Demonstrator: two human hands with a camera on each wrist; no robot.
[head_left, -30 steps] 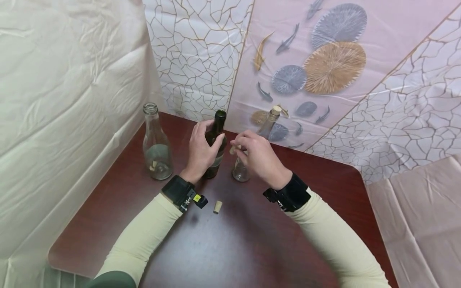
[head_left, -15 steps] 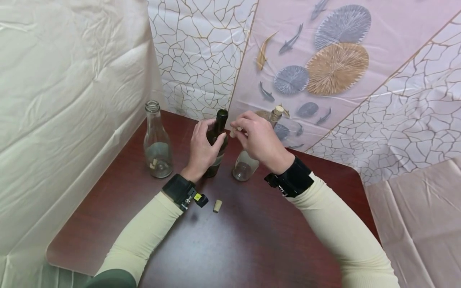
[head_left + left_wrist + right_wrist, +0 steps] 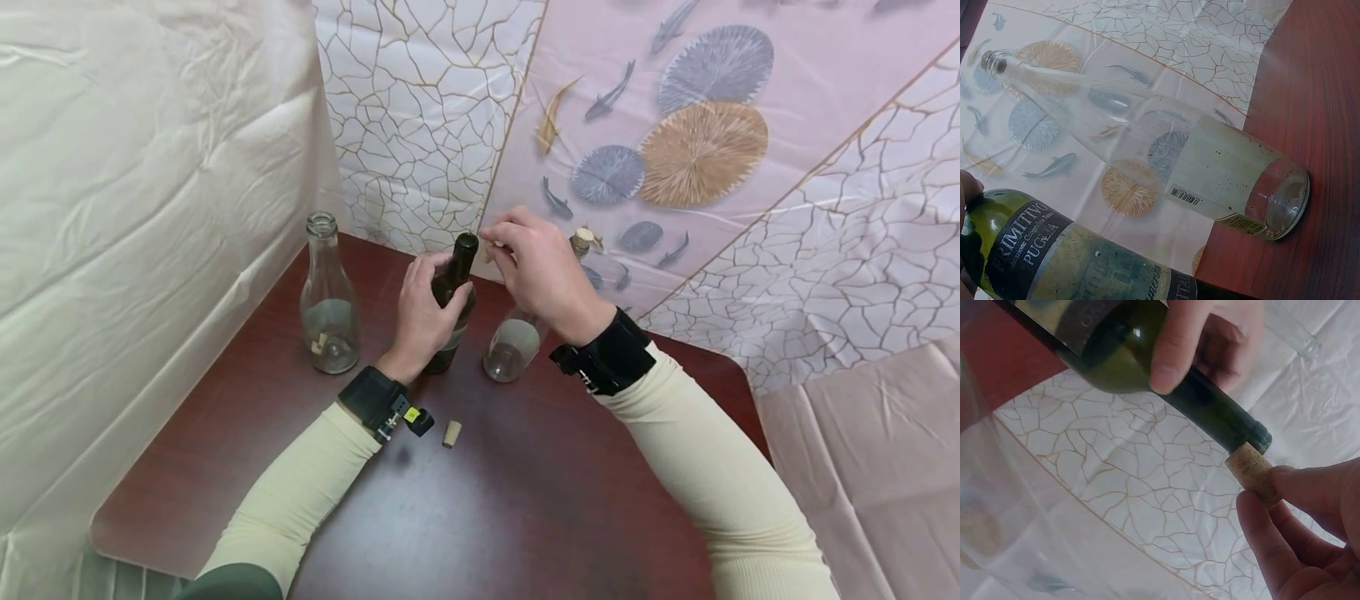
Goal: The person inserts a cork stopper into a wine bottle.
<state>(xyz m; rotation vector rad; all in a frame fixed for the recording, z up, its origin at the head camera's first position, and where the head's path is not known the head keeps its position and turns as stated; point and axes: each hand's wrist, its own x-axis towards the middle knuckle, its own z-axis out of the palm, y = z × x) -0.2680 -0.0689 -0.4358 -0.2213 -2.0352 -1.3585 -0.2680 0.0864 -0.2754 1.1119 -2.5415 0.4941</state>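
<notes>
My left hand (image 3: pixel 423 312) grips a dark green wine bottle (image 3: pixel 462 262) around its shoulder, thumb on the near side. The bottle stands on the table, its mouth uncorked. Between thumb and fingers my right hand (image 3: pixel 543 279) pinches a cork (image 3: pixel 1252 474), which the right wrist view shows beside the bottle's mouth, overlapping the rim; whether they touch I cannot tell. A second cork (image 3: pixel 452 433) lies on the table nearer to me. Behind my right hand stands a clear glass bottle (image 3: pixel 513 346) with a cork stopper (image 3: pixel 582 237) in its mouth, its middle partly hidden.
Another clear bottle (image 3: pixel 326 283), uncorked, stands to the left, with small pale pieces seen low in it. The dark red table (image 3: pixel 585 467) meets a cream cloth (image 3: pixel 150 208) on the left and a patterned cloth (image 3: pixel 420 117) behind.
My right hand has risen with the cork from in front of the corked clear bottle to beside the green bottle's mouth. The left hand keeps its grip on the green bottle.
</notes>
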